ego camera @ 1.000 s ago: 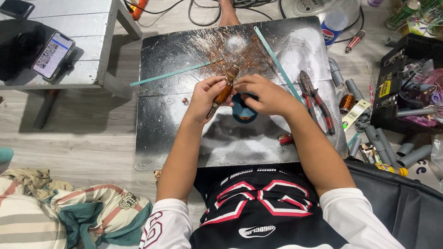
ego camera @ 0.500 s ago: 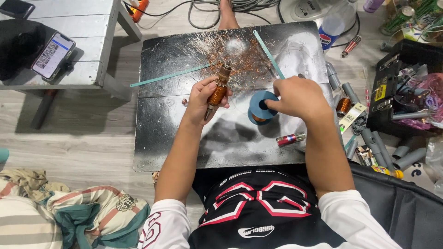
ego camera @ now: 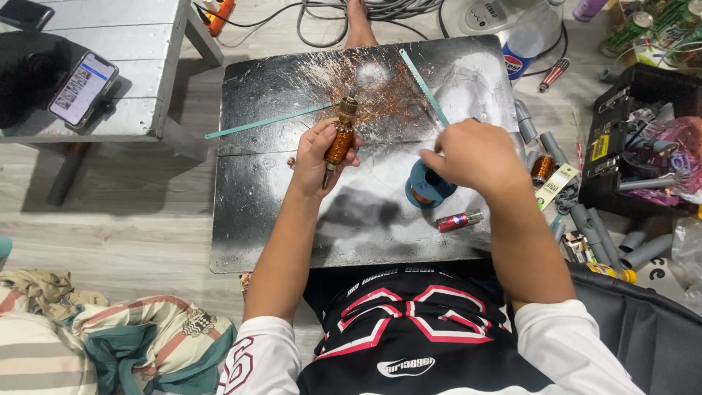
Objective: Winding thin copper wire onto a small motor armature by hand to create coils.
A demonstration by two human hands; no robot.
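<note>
One copper-wound rotor (ego camera: 340, 139) sits in the left hand (ego camera: 322, 150), grip closed, above the desk (ego camera: 292, 219). The right hand (ego camera: 475, 153), fingers pinched, hovers over one blue spool (ego camera: 428, 186). Two saw blades (ego camera: 424, 86) lie there.

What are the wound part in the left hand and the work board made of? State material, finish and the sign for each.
Wound part: looks like enamelled copper wire on a metal shaft, judging by the glossy orange-brown coil and the dull grey tip; the left hand grips it upright.
Work board: probably sheet metal, scuffed and semi-glossy, with patchy glare; it could be a coated board.
</note>
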